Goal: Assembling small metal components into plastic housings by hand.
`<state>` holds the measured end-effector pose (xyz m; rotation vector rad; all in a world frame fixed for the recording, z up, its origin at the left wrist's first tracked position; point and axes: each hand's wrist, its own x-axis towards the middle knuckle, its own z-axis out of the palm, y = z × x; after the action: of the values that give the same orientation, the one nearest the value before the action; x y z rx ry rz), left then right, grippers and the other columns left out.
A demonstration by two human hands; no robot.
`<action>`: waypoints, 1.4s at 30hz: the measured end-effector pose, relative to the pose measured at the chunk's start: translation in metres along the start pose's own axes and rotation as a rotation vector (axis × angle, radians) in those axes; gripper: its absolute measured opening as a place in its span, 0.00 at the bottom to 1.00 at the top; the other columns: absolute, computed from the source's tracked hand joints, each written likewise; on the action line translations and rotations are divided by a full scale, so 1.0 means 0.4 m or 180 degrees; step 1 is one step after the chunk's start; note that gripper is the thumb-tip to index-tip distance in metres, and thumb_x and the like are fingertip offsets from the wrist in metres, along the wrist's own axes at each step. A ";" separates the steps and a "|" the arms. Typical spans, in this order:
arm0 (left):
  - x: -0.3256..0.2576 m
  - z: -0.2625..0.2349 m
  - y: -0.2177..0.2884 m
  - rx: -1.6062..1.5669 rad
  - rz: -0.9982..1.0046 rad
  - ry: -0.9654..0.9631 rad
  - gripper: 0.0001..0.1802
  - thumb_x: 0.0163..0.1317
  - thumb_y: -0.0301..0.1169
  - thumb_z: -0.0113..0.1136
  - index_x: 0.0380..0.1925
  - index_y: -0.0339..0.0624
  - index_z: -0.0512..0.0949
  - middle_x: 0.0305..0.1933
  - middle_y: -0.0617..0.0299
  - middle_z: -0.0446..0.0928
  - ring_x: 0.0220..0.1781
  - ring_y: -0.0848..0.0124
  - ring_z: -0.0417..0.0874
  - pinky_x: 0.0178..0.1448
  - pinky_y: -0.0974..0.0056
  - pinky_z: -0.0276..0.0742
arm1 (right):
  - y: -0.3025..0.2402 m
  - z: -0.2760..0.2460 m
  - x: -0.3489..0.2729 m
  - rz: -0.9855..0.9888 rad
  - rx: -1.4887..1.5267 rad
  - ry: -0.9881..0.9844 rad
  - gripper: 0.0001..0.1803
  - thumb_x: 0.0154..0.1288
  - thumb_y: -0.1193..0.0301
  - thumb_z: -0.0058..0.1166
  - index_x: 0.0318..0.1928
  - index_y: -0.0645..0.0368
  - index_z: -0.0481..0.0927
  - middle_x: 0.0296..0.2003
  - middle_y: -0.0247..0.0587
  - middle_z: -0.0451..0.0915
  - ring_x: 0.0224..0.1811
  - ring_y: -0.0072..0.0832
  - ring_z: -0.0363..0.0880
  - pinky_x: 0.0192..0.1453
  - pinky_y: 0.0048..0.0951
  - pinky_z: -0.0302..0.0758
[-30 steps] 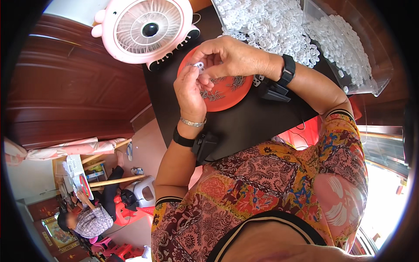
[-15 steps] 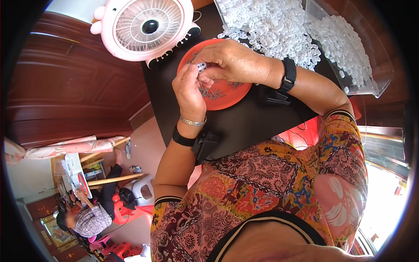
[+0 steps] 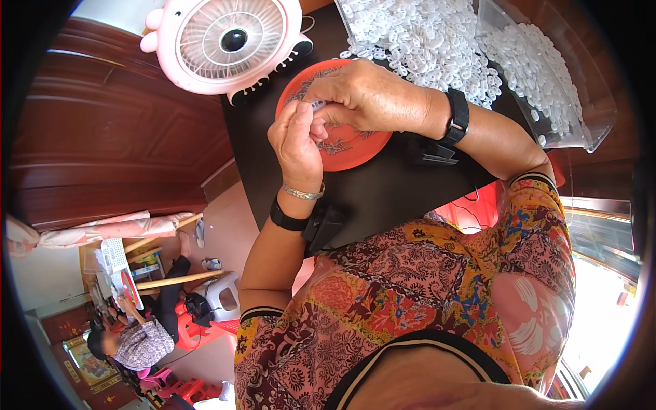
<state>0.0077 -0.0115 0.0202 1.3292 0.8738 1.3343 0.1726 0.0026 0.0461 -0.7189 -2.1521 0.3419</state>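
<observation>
Over the round red plastic plate near the black table's far edge, left hand and right hand pinch a small white plastic piece; keeping fingertips close above the plate should catch drops.

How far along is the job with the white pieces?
Done: cannot tell; no finished pieces can be told apart, and the orange plate looks nearly bare. In hand: the left hand and right hand meet over the plate, pinching one small white piece between them. Left: plenty; a heap of white pieces lies behind, and more fill the clear tray.
</observation>
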 end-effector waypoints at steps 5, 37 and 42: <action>-0.004 0.006 0.008 -0.0158 -0.0012 -0.0009 0.16 0.65 0.37 0.50 0.22 0.37 0.73 0.18 0.66 0.70 0.18 0.79 0.68 0.24 0.74 0.63 | 0.001 0.006 0.001 -0.0088 0.0019 0.0131 0.07 0.55 0.71 0.61 0.33 0.59 0.78 0.23 0.45 0.79 0.28 0.44 0.80 0.30 0.38 0.75; 0.003 0.004 -0.015 -0.0222 -0.0407 0.0112 0.15 0.65 0.37 0.51 0.27 0.37 0.76 0.17 0.67 0.70 0.18 0.79 0.70 0.24 0.75 0.63 | 0.008 0.008 -0.005 0.0145 -0.0148 -0.0093 0.11 0.54 0.70 0.62 0.37 0.58 0.77 0.28 0.42 0.80 0.31 0.42 0.80 0.35 0.36 0.76; 0.004 0.003 -0.015 -0.0264 -0.0414 0.0153 0.15 0.65 0.37 0.51 0.27 0.36 0.76 0.17 0.67 0.70 0.18 0.79 0.70 0.24 0.75 0.63 | 0.007 0.010 -0.006 0.0225 -0.0282 -0.0131 0.11 0.54 0.68 0.61 0.37 0.57 0.77 0.27 0.42 0.80 0.31 0.42 0.80 0.35 0.37 0.76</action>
<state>0.0101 -0.0087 0.0150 1.1610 0.9125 1.2916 0.1717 0.0034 0.0408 -0.8465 -2.1956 0.3024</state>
